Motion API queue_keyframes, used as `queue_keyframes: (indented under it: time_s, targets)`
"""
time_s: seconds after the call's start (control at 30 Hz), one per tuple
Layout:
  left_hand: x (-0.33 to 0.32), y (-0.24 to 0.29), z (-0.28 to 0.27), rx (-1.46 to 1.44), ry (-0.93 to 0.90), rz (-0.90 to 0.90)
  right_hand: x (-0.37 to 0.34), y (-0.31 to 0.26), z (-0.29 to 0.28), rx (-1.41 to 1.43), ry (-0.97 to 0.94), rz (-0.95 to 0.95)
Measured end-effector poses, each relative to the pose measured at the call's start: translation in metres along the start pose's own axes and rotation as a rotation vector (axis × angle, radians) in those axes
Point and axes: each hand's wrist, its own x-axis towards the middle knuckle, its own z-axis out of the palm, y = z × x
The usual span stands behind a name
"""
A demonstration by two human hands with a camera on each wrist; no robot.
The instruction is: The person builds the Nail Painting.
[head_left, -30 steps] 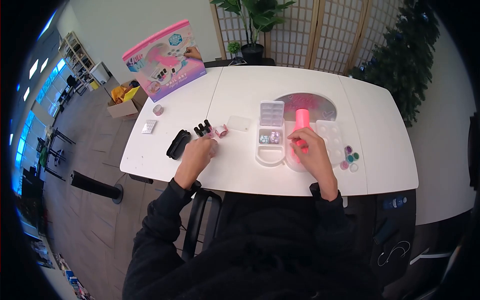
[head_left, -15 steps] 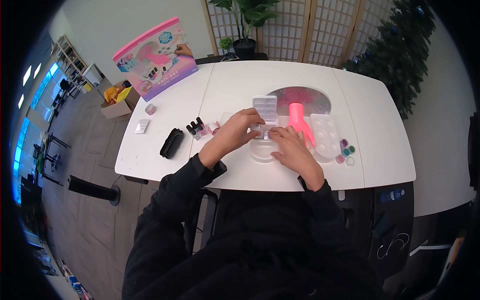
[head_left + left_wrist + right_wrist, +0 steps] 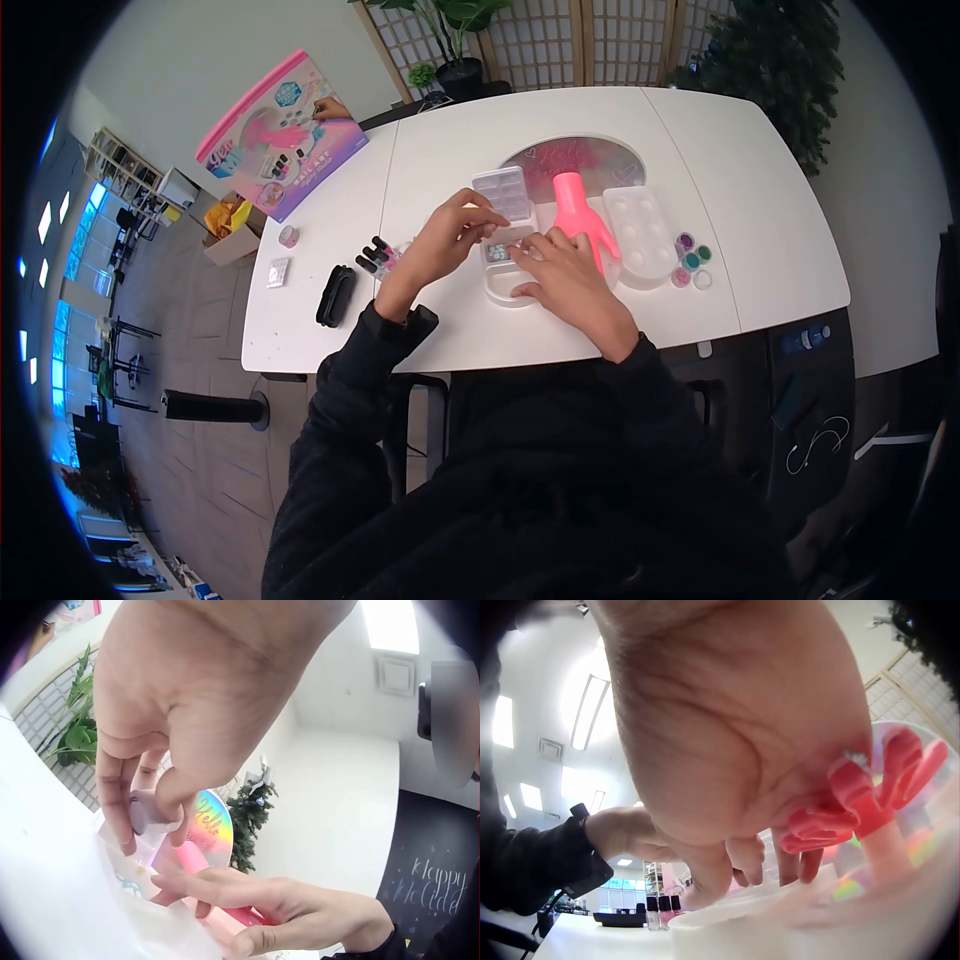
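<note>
My left hand [image 3: 446, 238] is over the left part of a white plastic tray [image 3: 512, 298] with compartments. Its thumb and fingers pinch a small pale cylinder [image 3: 148, 814]. My right hand [image 3: 572, 277] reaches across the same tray, fingers extended down at a compartment, where small shiny pieces [image 3: 497, 252] lie beside its fingertips; part of that compartment is hidden. The tray's divided clear lid [image 3: 502, 192] stands raised behind. Just right of my right hand, a pink model hand [image 3: 574, 205] stands upright on the white base, its fingers pointing toward me.
A shiny half-round panel [image 3: 610, 165] stands at the back. Right of the model hand are a white palette [image 3: 640, 235] with round wells and several small colored pots [image 3: 691, 261]. Nail polish bottles [image 3: 376, 256], a black case [image 3: 336, 296] and a printed box [image 3: 285, 140] are to the left.
My left hand has moved right from beside the polish bottles to over the tray. My right hand has shifted left from the pink model hand to the tray's compartment. The head view has tilted.
</note>
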Motion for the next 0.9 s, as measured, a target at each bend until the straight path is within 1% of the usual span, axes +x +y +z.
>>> queue_keyframes:
  time_s: [0.07,0.13,0.17,0.23,0.27,0.37,0.4,0.43,0.47,0.53,0.6,0.63,0.7,0.77,0.9]
  targets:
    - [-0.001,0.006,0.000,-0.010,0.022,-0.031,0.001,-0.005,0.005,0.006,0.025,0.002]
    - [-0.002,0.010,0.000,0.056,0.047,-0.046,0.003,-0.009,0.009,-0.144,-0.025,0.024]
    - [-0.004,0.009,0.002,0.054,0.055,-0.048,0.002,-0.012,0.010,-0.147,-0.028,0.017]
    - [-0.003,0.007,0.004,0.129,0.063,0.006,0.005,-0.016,0.011,-0.171,-0.039,0.041]
    - [-0.004,0.013,0.003,0.158,0.057,-0.010,0.006,-0.017,0.011,-0.176,-0.036,0.033]
    - [-0.005,0.002,0.008,0.165,0.046,-0.034,0.005,-0.015,0.014,-0.164,-0.043,0.049]
    - [-0.006,-0.003,0.011,0.222,0.073,-0.011,0.004,-0.013,0.018,-0.167,-0.002,0.034]
    - [-0.006,-0.007,0.012,0.222,0.078,-0.009,0.004,-0.015,0.017,-0.169,0.037,0.019]
    - [-0.006,-0.011,0.014,0.168,0.060,0.012,0.003,-0.016,0.015,-0.173,0.038,0.016]
    - [-0.005,-0.016,0.018,0.116,0.051,0.035,0.004,-0.018,0.010,-0.141,-0.058,0.055]
    - [-0.009,-0.016,0.029,0.259,0.119,0.041,0.003,-0.015,0.013,-0.139,-0.041,0.034]
    - [-0.010,-0.012,0.031,0.260,0.129,0.043,0.004,-0.013,0.014,-0.132,-0.022,0.021]
    - [-0.011,-0.006,0.034,0.476,0.174,0.083,0.004,-0.011,0.016,-0.143,0.000,0.012]
    - [-0.012,-0.004,0.034,0.505,0.154,0.054,0.003,-0.012,0.016,-0.143,0.016,0.010]
    - [-0.012,-0.002,0.038,0.685,0.158,0.083,0.003,-0.014,0.014,-0.141,0.021,0.011]
